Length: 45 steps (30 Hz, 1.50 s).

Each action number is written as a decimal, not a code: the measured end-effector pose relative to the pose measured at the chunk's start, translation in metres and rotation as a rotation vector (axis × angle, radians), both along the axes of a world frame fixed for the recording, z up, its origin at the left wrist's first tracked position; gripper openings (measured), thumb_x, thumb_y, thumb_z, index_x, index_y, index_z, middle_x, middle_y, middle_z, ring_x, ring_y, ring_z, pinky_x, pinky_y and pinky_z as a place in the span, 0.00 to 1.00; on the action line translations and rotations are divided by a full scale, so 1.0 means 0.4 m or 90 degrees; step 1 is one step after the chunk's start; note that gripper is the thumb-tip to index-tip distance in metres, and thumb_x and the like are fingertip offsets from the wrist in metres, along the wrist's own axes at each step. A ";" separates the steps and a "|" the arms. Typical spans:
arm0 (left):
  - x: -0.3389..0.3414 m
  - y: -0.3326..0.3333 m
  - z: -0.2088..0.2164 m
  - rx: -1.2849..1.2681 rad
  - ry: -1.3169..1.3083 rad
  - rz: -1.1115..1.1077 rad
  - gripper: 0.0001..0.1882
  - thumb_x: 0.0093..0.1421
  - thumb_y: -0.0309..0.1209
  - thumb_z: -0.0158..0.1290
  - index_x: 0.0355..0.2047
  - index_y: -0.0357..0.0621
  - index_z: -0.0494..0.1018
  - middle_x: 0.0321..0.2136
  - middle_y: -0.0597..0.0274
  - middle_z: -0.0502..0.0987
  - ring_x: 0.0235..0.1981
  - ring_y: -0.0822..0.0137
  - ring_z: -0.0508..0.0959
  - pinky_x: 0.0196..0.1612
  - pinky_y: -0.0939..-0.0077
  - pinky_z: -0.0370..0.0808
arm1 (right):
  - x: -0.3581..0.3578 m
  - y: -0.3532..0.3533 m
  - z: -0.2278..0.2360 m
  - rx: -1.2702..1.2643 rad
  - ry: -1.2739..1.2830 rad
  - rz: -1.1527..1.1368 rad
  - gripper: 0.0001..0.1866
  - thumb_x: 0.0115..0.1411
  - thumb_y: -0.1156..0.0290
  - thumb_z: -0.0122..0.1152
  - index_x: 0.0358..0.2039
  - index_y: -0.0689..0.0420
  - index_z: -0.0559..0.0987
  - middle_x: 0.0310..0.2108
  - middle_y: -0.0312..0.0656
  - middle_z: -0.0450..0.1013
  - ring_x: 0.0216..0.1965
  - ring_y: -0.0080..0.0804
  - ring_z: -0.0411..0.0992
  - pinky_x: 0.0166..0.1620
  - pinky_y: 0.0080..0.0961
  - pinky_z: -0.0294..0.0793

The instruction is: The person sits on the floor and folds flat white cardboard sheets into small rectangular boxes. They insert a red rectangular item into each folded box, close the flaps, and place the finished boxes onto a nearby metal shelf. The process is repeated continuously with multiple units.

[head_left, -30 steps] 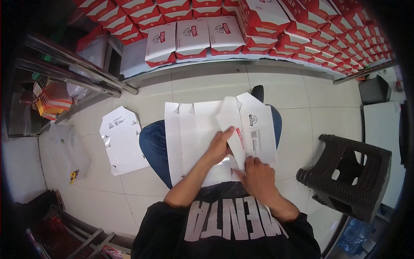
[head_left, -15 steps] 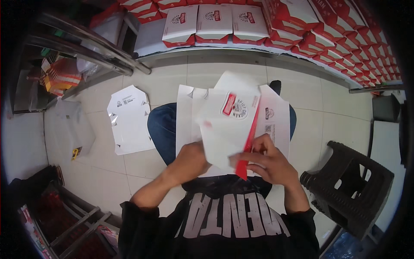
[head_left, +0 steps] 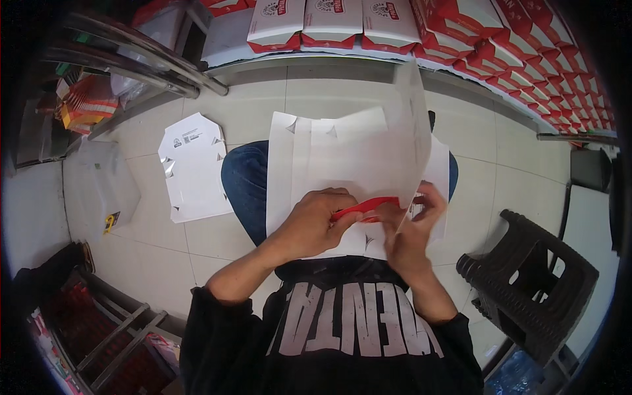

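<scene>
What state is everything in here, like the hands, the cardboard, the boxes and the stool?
Left hand: pinching the red flap.
Right hand: at the red flap's other end, grip unclear.
Carton: partly folded, one panel raised.
Lap sheet: unfolded.
Floor sheet: unfolded, lying flat.
Shelf boxes: folded up, closed.
Stool: resting on the floor.

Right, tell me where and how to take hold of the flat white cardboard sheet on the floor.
Take the flat white cardboard sheet by its left edge, from the left, probably with a low, pinching grip. It lies flat, that thin edge facing away from the blue-jeaned left leg, which crowds its lower right corner.
</scene>
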<state>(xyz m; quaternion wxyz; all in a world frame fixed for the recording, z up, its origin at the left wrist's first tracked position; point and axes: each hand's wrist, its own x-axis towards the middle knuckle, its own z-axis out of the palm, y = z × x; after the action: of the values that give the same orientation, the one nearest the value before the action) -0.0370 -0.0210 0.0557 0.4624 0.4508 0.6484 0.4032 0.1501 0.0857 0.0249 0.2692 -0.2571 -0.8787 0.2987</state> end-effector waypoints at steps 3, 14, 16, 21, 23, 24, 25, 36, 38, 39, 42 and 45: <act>0.003 -0.008 0.000 0.074 0.020 -0.002 0.08 0.59 0.28 0.60 0.36 0.36 0.79 0.34 0.49 0.78 0.36 0.47 0.77 0.43 0.60 0.73 | -0.040 -0.040 0.031 -0.222 0.007 0.028 0.18 0.63 0.79 0.60 0.53 0.67 0.71 0.62 0.50 0.55 0.66 0.45 0.57 0.67 0.39 0.57; -0.009 -0.030 0.002 0.432 0.374 0.250 0.12 0.40 0.23 0.72 0.23 0.45 0.79 0.39 0.61 0.80 0.46 0.60 0.77 0.47 0.69 0.68 | -0.101 -0.051 0.037 -0.286 0.274 -0.111 0.18 0.56 0.79 0.67 0.48 0.69 0.77 0.63 0.62 0.61 0.62 0.51 0.66 0.61 0.39 0.67; -0.014 0.003 0.001 0.432 0.382 0.385 0.12 0.40 0.21 0.71 0.24 0.45 0.79 0.40 0.62 0.80 0.46 0.59 0.76 0.48 0.68 0.67 | -0.108 -0.039 0.061 -0.161 0.217 -0.082 0.15 0.54 0.75 0.68 0.42 0.68 0.81 0.64 0.65 0.59 0.64 0.57 0.63 0.65 0.46 0.61; 0.053 0.044 -0.019 0.327 0.458 0.366 0.08 0.52 0.33 0.65 0.32 0.48 0.82 0.53 0.56 0.77 0.58 0.52 0.69 0.60 0.61 0.55 | -0.137 -0.035 0.065 -0.189 0.252 -0.050 0.20 0.58 0.83 0.64 0.52 0.70 0.77 0.63 0.58 0.64 0.63 0.47 0.65 0.63 0.38 0.65; 0.008 0.004 -0.027 0.340 0.382 0.301 0.28 0.49 0.44 0.69 0.48 0.45 0.77 0.64 0.39 0.61 0.66 0.44 0.59 0.65 0.56 0.52 | -0.127 0.002 0.057 -0.287 0.220 -0.078 0.25 0.58 0.80 0.64 0.57 0.68 0.74 0.63 0.55 0.65 0.63 0.44 0.66 0.64 0.37 0.64; -0.034 -0.015 -0.028 0.361 0.343 0.338 0.40 0.45 0.49 0.71 0.55 0.43 0.71 0.67 0.35 0.54 0.68 0.42 0.55 0.67 0.54 0.51 | -0.111 0.025 0.039 -0.459 0.240 -0.099 0.27 0.58 0.74 0.65 0.57 0.68 0.73 0.62 0.54 0.65 0.64 0.44 0.65 0.64 0.37 0.63; -0.077 -0.035 -0.027 0.380 0.305 0.377 0.52 0.42 0.54 0.73 0.63 0.42 0.64 0.69 0.31 0.47 0.70 0.40 0.50 0.69 0.51 0.49 | -0.090 0.062 0.046 -0.576 0.253 -0.057 0.28 0.60 0.73 0.64 0.60 0.66 0.71 0.63 0.52 0.65 0.64 0.41 0.65 0.64 0.35 0.64; -0.209 -0.111 -0.037 0.147 0.819 -0.241 0.08 0.55 0.31 0.54 0.37 0.51 0.77 0.49 0.65 0.81 0.54 0.62 0.79 0.65 0.50 0.68 | -0.145 0.167 0.213 0.054 -0.222 0.239 0.25 0.54 0.86 0.56 0.53 0.56 0.78 0.61 0.50 0.67 0.36 0.36 0.77 0.40 0.30 0.79; -0.205 -0.122 -0.039 0.207 0.822 -0.257 0.08 0.54 0.33 0.55 0.35 0.50 0.77 0.39 0.64 0.83 0.42 0.62 0.83 0.51 0.63 0.78 | -0.118 0.178 0.196 0.112 -0.105 0.196 0.28 0.51 0.84 0.59 0.55 0.55 0.78 0.60 0.46 0.69 0.30 0.34 0.76 0.35 0.30 0.80; -0.203 -0.139 -0.034 0.172 0.804 -0.263 0.08 0.54 0.33 0.54 0.35 0.50 0.78 0.36 0.65 0.83 0.39 0.63 0.83 0.46 0.66 0.79 | -0.101 0.177 0.195 0.095 -0.057 0.157 0.29 0.51 0.83 0.60 0.55 0.54 0.78 0.60 0.45 0.69 0.31 0.33 0.76 0.35 0.30 0.80; -0.166 -0.117 -0.052 0.193 0.762 -0.268 0.07 0.52 0.32 0.55 0.31 0.50 0.78 0.28 0.68 0.80 0.28 0.66 0.81 0.31 0.72 0.77 | -0.093 0.083 0.210 -0.026 -0.127 0.265 0.27 0.53 0.76 0.64 0.56 0.50 0.77 0.60 0.43 0.69 0.40 0.37 0.79 0.38 0.34 0.81; -0.129 -0.082 -0.022 0.088 0.622 -0.317 0.05 0.55 0.30 0.56 0.29 0.46 0.80 0.22 0.62 0.78 0.23 0.62 0.80 0.27 0.69 0.75 | -0.074 0.063 0.105 -0.076 -0.169 0.502 0.23 0.55 0.75 0.64 0.53 0.49 0.79 0.55 0.41 0.69 0.40 0.37 0.77 0.40 0.33 0.80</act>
<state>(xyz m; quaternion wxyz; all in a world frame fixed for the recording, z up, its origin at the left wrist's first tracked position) -0.0885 -0.0538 0.0469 0.1584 0.7548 0.6330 0.0671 0.1207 0.1110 0.0669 0.0032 0.0477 -0.9181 0.3934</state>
